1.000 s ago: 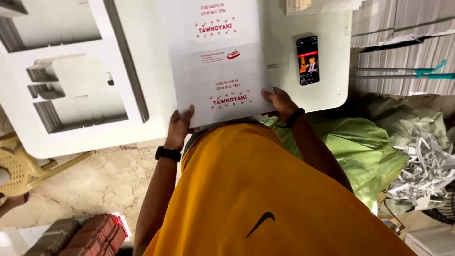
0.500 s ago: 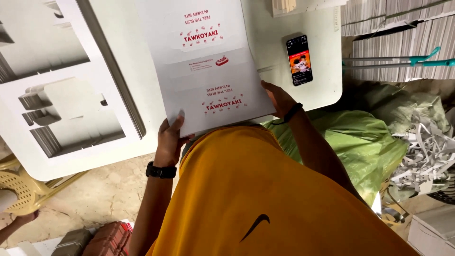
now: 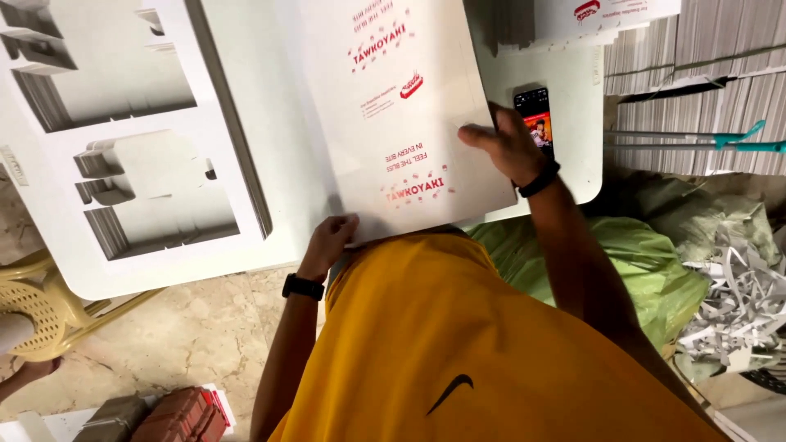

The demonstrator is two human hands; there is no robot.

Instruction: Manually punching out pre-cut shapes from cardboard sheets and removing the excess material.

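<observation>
A flat white printed cardboard sheet (image 3: 385, 106) with red print lies on the white table (image 3: 278, 245) in front of me. My left hand (image 3: 329, 240) grips the sheet's near left corner at the table edge. My right hand (image 3: 506, 146) rests on the sheet's right edge with fingers stretched flat, next to a phone (image 3: 535, 115) with a lit screen. Each wrist wears a dark band. My orange shirt fills the lower view.
A white die-cut frame (image 3: 123, 123) with stacked cutouts lies on the table's left. Piles of flat sheets (image 3: 696, 49) stand at the right, green bags (image 3: 639, 262) and paper scraps (image 3: 737, 303) below them. A yellow chair (image 3: 37, 303) stands at the left, brick-coloured blocks (image 3: 176, 413) on the floor.
My right hand has moved from the sheet's near corner up its right edge toward the phone. The view has shifted closer, and the left hand keeps its hold on the near corner.
</observation>
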